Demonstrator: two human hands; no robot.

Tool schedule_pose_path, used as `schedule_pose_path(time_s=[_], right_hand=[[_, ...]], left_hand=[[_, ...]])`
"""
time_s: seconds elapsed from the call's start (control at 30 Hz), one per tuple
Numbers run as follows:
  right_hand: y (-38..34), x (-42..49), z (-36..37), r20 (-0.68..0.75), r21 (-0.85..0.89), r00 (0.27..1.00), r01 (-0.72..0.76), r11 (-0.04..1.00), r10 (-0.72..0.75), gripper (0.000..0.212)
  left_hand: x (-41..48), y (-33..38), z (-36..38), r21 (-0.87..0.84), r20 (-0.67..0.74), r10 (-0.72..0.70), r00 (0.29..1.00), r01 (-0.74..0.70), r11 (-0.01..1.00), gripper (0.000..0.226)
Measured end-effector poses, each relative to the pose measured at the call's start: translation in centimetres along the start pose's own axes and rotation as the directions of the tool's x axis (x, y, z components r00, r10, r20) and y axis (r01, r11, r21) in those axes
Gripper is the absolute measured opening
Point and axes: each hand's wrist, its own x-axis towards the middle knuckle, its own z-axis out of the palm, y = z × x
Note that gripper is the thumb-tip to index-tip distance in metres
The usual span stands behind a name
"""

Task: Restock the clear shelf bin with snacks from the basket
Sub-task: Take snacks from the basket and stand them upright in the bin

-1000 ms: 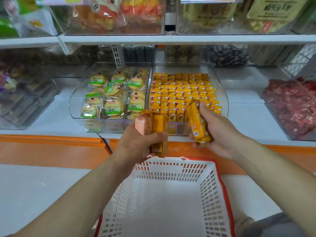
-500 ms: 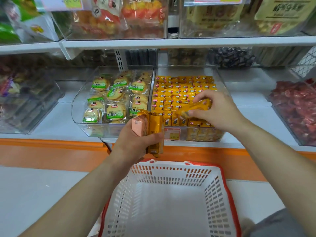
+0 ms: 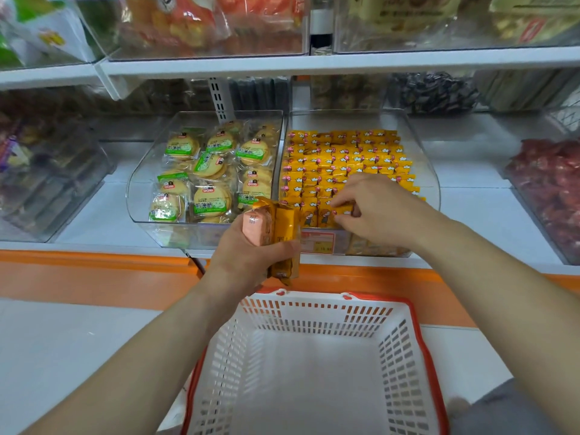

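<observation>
Yellow snack packets (image 3: pixel 345 158) fill the clear shelf bin (image 3: pixel 432 186) in tight rows, from its far wall to its near front. The right hand (image 3: pixel 376 211) reaches into the near part of this bin, fingers curled, thumb and fingertips pinching 1 single packet (image 3: pixel 342 211) that lies sideways on the nearest row.

The left hand (image 3: pixel 248 259) hovers just in front of the bin's near left corner, above the far rim of the basket (image 3: pixel 314 312). Its fingers are wrapped round a bundle of packets held upright: 1 pink packet (image 3: pixel 256 229) on the left and several yellow ones (image 3: pixel 284 238) pressed against it on the right. How many yellow ones are in the bundle cannot be told.

The basket is white lattice plastic with a red rim and sits nearest the camera, below both hands, its white floor in plain view.

A price label (image 3: pixel 317 241) is stuck on the bin's front wall, just right of the left hand. Touching the bin on its left is a second clear bin (image 3: pixel 138 196) of round biscuits (image 3: pixel 210 196) in clear wrappers with green labels. Both bins stand on a white shelf (image 3: pixel 470 215) with an orange strip (image 3: pixel 94 271) along its near edge. Far right, another bin holds red wrapped snacks (image 3: pixel 549 189). An upper shelf (image 3: pixel 314 62) carries more bagged goods, too blurred to read.
</observation>
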Motion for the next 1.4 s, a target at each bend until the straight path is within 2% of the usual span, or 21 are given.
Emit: schedule_pose_path(time_s=[0.17,0.27,0.3,0.37,0.4,0.43,0.47,0.5,0.53,0.57,0.6,0.7,0.8,0.87,0.93,1.1,1.23,1.3,1.4], right_hand=[[-0.3,-0.5,0.3,0.101,-0.141,0.993,-0.038,0.989,0.053,0.032],[-0.6,-0.4,0.8,0.212,-0.229,0.972,-0.052,0.972,0.102,0.048],[-0.7,-0.6,0.8,0.209,-0.287,0.971,-0.050,0.957,0.113,0.052],[-1.1,-1.4,0.8,0.066,-0.336,0.995,-0.051,0.941,0.078,0.050],[-1.5,-1.9,0.8,-0.049,-0.256,0.997,-0.063,0.965,0.052,0.046],[-2.0,-2.3,0.8,-0.138,-0.080,0.989,-0.067,0.995,0.056,0.040],[-2.7,-2.6,0.7,-0.168,0.174,0.981,-0.068,0.982,0.097,0.035],[-3.5,-2.9,0.8,-0.115,0.449,0.982,-0.084,0.889,0.151,0.031],[-4.4,-3.1,0.9,-0.004,0.665,0.985,-0.128,0.736,0.175,0.030],[-5.0,-3.2,1.1,0.094,0.772,0.979,-0.185,0.609,0.178,0.030],[-5.3,-3.3,1.3,0.153,0.807,0.973,-0.224,0.546,0.174,0.032],[-5.3,-3.3,1.4,0.209,0.848,0.959,-0.276,0.452,0.193,0.029],[-4.1,-3.2,0.6,0.262,0.935,0.948,-0.296,0.196,0.183,0.018],[-3.5,-3.3,0.3,0.281,0.959,0.948,-0.285,0.005,0.151,0.023],[-3.2,-3.4,0.2,0.266,0.963,0.957,-0.256,-0.086,0.119,0.028],[-3.6,-3.3,0.5,0.267,0.953,0.956,-0.243,-0.183,0.122,0.025],[-3.6,-2.9,0.8,0.231,0.973,0.942,-0.226,-0.047,0.245,0.023],[-3.3,-2.6,0.6,0.211,0.977,0.924,-0.211,-0.034,0.319,0.027],[-2.4,-1.9,-0.1,0.146,0.984,0.914,-0.174,0.039,0.378,0.030]], left_hand=[[0.0,-0.1,-0.3,-0.006,-0.008,-0.001,1.000,0.001,1.000,0.098],[-0.3,0.0,-0.2,-0.026,-0.004,-0.003,1.000,0.003,1.000,0.093],[-0.4,0.1,-0.1,-0.037,-0.003,-0.011,1.000,0.011,0.999,0.088],[-0.5,0.1,0.0,-0.047,0.006,-0.025,1.000,0.025,0.999,0.074],[-0.5,0.1,0.1,-0.038,0.009,-0.026,1.000,0.026,0.999,0.066],[-0.6,0.0,0.2,-0.026,0.013,-0.022,1.000,0.023,0.999,0.059],[-0.6,-0.1,0.3,-0.018,0.017,-0.014,1.000,0.014,1.000,0.054],[-0.7,-0.2,0.4,-0.016,0.027,-0.002,1.000,0.002,1.000,0.051],[-0.8,-0.3,0.6,-0.015,0.040,0.007,0.999,-0.006,1.000,0.050],[-0.9,-0.4,0.8,-0.008,0.056,0.015,0.998,-0.014,1.000,0.049],[-1.1,-0.4,1.1,0.001,0.077,0.022,0.997,-0.023,1.000,0.049],[-1.4,-0.5,1.6,-0.032,0.133,0.020,0.991,-0.016,0.999,0.055],[-1.7,-0.4,1.3,-0.147,0.176,-0.052,0.983,0.079,0.986,0.051],[-1.7,-0.2,1.1,-0.149,0.182,-0.092,0.979,0.120,0.982,0.048],[-1.6,-0.3,1.2,-0.167,0.192,-0.079,0.978,0.112,0.980,0.040],[-1.4,-0.4,2.0,-0.129,0.103,-0.072,0.992,0.085,0.988,0.047],[-1.3,-0.4,2.0,-0.098,0.087,-0.088,0.992,0.096,0.991,0.037],[-1.3,-0.5,1.6,-0.076,0.073,-0.088,0.993,0.094,0.993,0.028],[-0.9,-0.7,0.9,-0.092,0.044,-0.092,0.995,0.096,0.991,0.020]])
